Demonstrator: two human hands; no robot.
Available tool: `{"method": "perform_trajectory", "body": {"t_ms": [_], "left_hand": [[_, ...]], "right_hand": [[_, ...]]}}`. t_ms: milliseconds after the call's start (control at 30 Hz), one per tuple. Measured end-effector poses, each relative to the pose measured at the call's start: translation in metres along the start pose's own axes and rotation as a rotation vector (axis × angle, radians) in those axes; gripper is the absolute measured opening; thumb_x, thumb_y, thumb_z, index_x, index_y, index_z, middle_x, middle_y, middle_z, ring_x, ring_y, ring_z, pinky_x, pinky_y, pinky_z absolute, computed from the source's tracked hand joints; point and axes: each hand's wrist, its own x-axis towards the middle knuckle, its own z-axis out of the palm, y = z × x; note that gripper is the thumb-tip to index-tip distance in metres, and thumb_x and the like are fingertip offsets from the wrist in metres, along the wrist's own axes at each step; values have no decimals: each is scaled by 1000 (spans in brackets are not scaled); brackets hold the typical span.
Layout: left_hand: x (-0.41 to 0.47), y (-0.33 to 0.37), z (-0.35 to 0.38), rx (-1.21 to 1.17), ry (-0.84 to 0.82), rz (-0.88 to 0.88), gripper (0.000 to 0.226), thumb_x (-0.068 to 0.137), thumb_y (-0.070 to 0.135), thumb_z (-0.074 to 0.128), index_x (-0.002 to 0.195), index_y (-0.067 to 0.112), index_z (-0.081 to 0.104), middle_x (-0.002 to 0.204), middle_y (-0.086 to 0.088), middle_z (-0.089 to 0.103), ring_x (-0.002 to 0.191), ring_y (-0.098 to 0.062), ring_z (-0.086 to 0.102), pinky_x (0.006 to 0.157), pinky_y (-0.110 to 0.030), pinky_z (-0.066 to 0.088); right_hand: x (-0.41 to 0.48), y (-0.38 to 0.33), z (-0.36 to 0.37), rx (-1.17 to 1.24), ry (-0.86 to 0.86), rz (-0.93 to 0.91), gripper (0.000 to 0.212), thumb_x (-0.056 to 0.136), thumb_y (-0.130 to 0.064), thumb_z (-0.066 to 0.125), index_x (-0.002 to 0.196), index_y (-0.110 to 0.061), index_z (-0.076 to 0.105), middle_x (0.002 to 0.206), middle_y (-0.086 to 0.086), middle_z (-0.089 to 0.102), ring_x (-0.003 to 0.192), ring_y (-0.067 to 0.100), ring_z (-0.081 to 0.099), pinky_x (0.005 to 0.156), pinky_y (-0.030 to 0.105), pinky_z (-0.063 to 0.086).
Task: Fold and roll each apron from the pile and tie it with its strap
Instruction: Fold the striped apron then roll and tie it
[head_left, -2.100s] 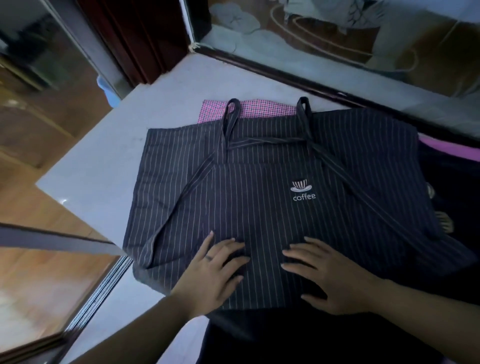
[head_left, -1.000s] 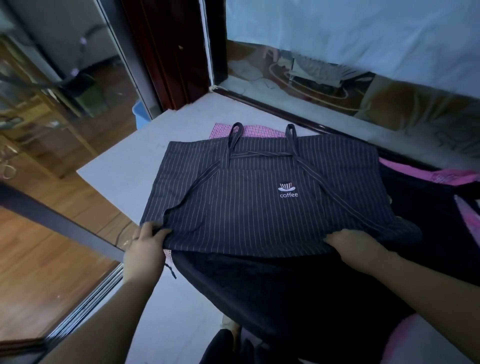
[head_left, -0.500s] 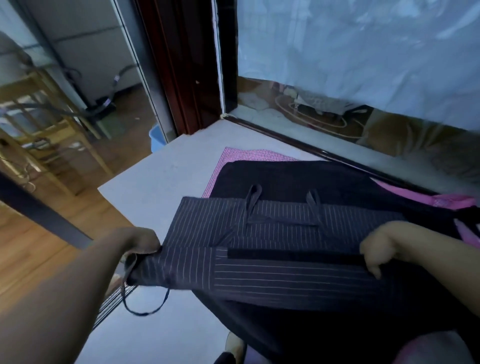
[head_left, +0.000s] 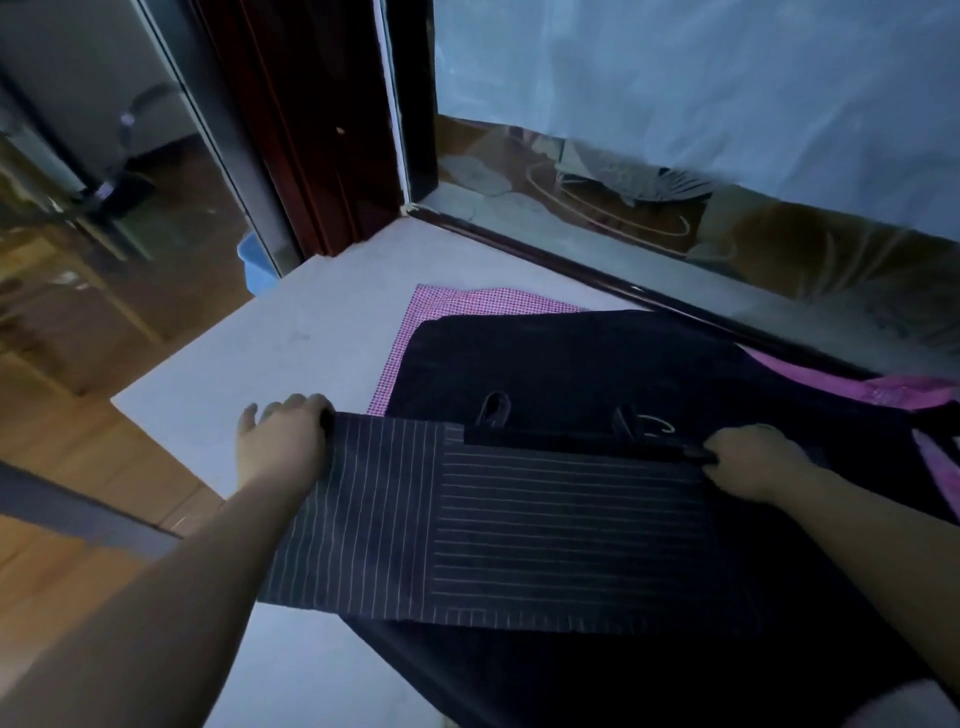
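Observation:
A dark pinstriped apron lies folded over on itself on top of the pile, its near part doubled up toward the far edge. My left hand grips its far left corner. My right hand pinches the far right end of the fold. Two strap loops stick out just beyond the folded edge. Under it lies a plain dark apron, and below that a pink checked apron.
The pile rests on a pale grey table whose left edge drops to a wooden floor. A pink cloth shows at the right. A dark window sill borders the far side. A blue bin stands behind the table corner.
Both hands took the apron's near corners, lifted them and carried them away from me, folding the striped apron over; the coffee logo is now hidden inside the fold.

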Motion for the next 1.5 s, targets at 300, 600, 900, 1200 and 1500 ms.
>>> {"method": "perform_trajectory", "body": {"t_ms": [300, 600, 900, 1200, 1500], "left_hand": [[-37, 66, 52, -150, 81, 478, 41, 80, 12, 65, 120, 18, 59, 123, -8, 54, 121, -32, 51, 110, -67, 17], [-46, 113, 89, -23, -357, 712, 85, 64, 74, -36, 142, 43, -22, 152, 7, -33, 141, -21, -30, 112, -57, -13], [-41, 123, 81, -1, -536, 632, 84, 49, 77, -43, 128, 48, -40, 139, 15, -50, 133, -15, -41, 110, -59, -19], [-21, 117, 77, 44, -478, 569, 81, 65, 78, -29, 139, 44, -28, 148, 16, -38, 138, -15, -33, 110, -61, -16], [-35, 151, 74, -35, -461, 299, 59, 100, 49, 9, 148, 32, -22, 155, 10, -31, 144, -22, -25, 112, -67, 1]], "right_hand": [[26, 6, 21, 60, -68, -45, 31, 97, -42, 44, 102, -16, 60, 102, 0, 58, 85, 13, 54, 65, 25, 47], [26, 63, 17, -54, -94, 60, 62, 84, -71, 41, 118, -21, 55, 121, -1, 58, 112, 17, 53, 90, 37, 36], [42, 95, 13, 259, -200, 56, 45, 81, -62, 58, 83, -18, 63, 84, -2, 59, 77, 11, 55, 60, 22, 42], [55, 110, 41, 755, 251, 184, 23, 86, -25, 68, 102, -10, 63, 106, 10, 64, 95, 27, 58, 76, 29, 44], [37, 102, 74, 897, 544, 171, 26, 94, -17, 56, 120, -13, 57, 111, 14, 63, 87, 22, 58, 75, 33, 50]]}}
